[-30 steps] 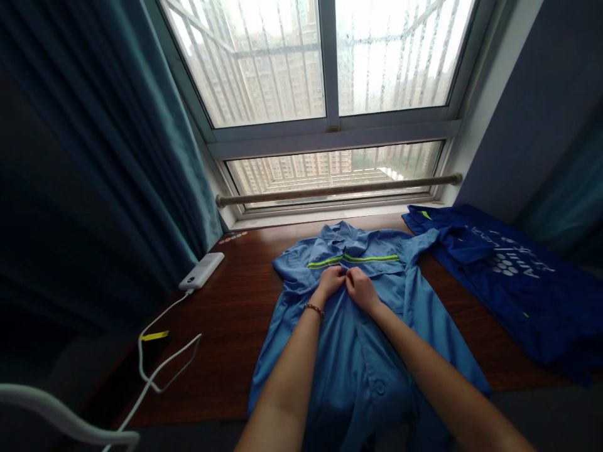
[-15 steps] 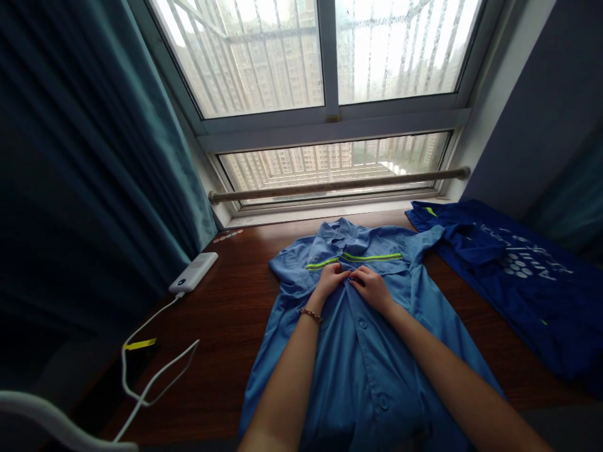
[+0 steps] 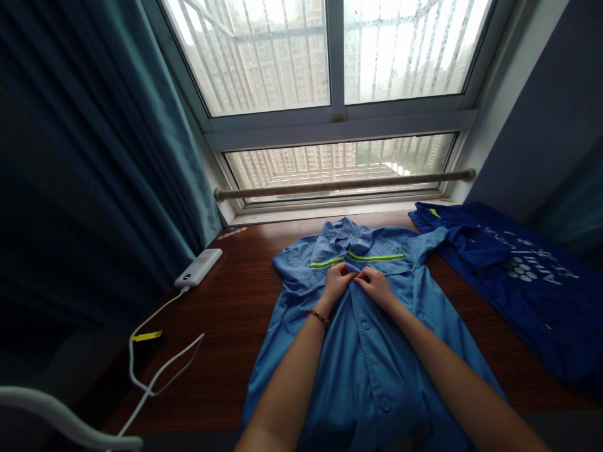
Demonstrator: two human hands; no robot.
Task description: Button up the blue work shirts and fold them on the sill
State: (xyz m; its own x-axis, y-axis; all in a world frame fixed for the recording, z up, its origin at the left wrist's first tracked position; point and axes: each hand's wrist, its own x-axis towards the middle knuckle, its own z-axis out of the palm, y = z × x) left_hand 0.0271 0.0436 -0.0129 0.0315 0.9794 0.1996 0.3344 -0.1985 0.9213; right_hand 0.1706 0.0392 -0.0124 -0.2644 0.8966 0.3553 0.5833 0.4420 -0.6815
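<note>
A light blue work shirt with a yellow-green reflective stripe lies flat, front up, on a dark wooden table. My left hand, with a beaded bracelet on its wrist, pinches the shirt's front placket just below the stripe. My right hand pinches the same placket from the other side, fingertips almost touching the left hand's. Both hands have their fingers closed on the fabric at a button near the chest. Further buttons show lower down the placket.
A dark blue garment with white print lies on the table's right. A white power bank with a white cable sits at the left, near a teal curtain. A window with a rail runs behind.
Both hands stay together at the chest placket, with only small finger movements. The view has shifted slightly.
</note>
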